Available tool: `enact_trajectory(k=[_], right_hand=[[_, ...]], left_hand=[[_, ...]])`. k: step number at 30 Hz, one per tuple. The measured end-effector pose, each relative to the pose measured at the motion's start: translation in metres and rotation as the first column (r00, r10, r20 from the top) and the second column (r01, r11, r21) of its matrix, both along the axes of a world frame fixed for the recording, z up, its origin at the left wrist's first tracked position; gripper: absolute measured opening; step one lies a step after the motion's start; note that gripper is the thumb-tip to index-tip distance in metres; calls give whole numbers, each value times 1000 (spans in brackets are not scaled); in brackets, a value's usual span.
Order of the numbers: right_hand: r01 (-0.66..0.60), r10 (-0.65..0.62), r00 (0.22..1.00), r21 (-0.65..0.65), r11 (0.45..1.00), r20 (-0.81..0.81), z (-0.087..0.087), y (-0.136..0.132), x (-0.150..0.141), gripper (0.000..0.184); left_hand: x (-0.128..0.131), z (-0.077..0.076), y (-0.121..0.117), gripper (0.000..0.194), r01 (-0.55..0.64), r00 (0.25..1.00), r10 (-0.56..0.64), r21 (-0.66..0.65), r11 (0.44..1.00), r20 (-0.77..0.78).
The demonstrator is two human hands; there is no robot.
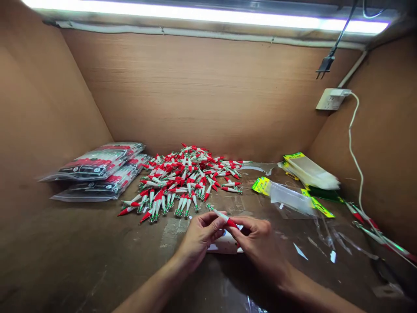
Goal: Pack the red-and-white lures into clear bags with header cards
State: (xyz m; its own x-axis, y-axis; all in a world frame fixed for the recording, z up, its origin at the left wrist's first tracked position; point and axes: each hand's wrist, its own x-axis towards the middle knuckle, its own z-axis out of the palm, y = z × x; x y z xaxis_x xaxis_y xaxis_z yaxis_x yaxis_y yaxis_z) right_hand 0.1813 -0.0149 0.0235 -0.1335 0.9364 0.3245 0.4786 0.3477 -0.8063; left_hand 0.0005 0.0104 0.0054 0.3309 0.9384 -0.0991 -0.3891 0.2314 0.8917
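Between both hands is one red and white squid jig (pixel 224 216), its green hooked end pointing up and left. My left hand (pixel 206 230) pinches its white body between thumb and fingers. At the red end, the fingertips of my right hand (pixel 253 232) are closed on the jig. A white roll-like piece (pixel 223 243) lies just below the hands, partly covered by them. Beyond the hands spreads a large heap of similar squid jigs (pixel 185 174), with several loose ones along its near edge.
Filled plastic packs (pixel 94 169) are stacked at the left. Clear bags with yellow-green headers (pixel 288 198) lie at the right, before a thicker bag stack (pixel 309 171). More jigs (pixel 374 230) lie by the right wall. A black plug (pixel 325 65) hangs above a power outlet (pixel 332 100).
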Motion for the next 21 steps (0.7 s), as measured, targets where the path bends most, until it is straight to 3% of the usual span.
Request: enact_trajectory(k=[4,11,18,21], right_hand=[[-48,48,999,6,999,-4,1,-1,0,19],[-143,76,957,-227,963,-282,4,8,10,27],[-158,80,960,-284,946,-268,3,12,14,19],[-202,94,946,-339,919,-310,1,13,17,21]], left_hand=[[2,1,-3,26,4,999,-5,15,1000,51],[-3,3,0,28,6,997,-4,34,999,-77],[-3,7,-2,30,106,945,-25,231,967,-327],[-1,13,-4,29,149,939,-68,218,964,-337]])
